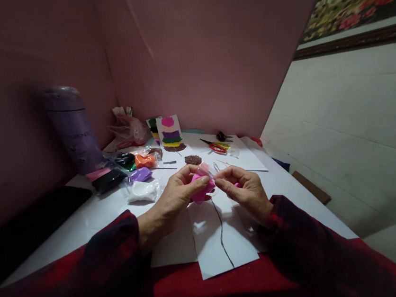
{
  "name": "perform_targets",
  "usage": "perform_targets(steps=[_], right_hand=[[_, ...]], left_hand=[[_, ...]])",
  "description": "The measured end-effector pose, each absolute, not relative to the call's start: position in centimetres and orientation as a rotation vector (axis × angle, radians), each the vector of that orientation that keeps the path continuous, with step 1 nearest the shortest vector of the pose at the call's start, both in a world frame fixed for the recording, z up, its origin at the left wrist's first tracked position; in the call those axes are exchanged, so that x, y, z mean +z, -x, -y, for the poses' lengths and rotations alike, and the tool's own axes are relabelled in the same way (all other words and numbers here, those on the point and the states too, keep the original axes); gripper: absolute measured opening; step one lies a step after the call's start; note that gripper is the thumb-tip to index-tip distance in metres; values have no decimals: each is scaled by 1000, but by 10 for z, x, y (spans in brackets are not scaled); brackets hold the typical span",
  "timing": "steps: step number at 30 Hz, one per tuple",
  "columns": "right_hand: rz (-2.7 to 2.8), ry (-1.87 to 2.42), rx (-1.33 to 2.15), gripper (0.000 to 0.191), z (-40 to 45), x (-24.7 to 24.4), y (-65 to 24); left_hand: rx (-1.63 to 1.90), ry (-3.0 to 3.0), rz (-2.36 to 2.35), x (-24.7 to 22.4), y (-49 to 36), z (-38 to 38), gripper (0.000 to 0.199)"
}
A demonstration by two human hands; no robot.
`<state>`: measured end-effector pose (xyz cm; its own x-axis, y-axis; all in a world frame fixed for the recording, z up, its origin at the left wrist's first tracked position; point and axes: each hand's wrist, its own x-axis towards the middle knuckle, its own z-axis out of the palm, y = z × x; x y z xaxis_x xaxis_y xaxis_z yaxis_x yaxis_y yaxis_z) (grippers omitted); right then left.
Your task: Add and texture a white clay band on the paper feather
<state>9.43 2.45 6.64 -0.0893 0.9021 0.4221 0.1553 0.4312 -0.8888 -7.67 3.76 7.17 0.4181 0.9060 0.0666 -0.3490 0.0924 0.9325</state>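
Observation:
My left hand (181,191) is closed round a bright pink packet (201,189) with clear plastic at its top. My right hand (243,188) pinches the clear plastic at the packet's right side, and a bit of pink shows between its fingers. Below both hands lies a white sheet (211,247) with a dark curved line drawn on it. Just beyond the packet sits a brown textured lump (193,160).
At the left are a purple bottle (72,129) and several bagged colours, including orange (145,160), purple (140,175) and white (142,191). A painted card (171,133) leans at the back. Red-handled scissors (217,147) lie back right.

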Motion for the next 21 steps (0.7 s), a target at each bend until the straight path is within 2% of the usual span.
perform_targets(steps=[15,21], right_hand=[[1579,998,834,20,-21,68,-98],[1560,961,882,20,-21,68,-98]], left_hand=[[1012,-1280,-708,74,80,-41,18],[960,-1281,-717,70,82,-44,20]])
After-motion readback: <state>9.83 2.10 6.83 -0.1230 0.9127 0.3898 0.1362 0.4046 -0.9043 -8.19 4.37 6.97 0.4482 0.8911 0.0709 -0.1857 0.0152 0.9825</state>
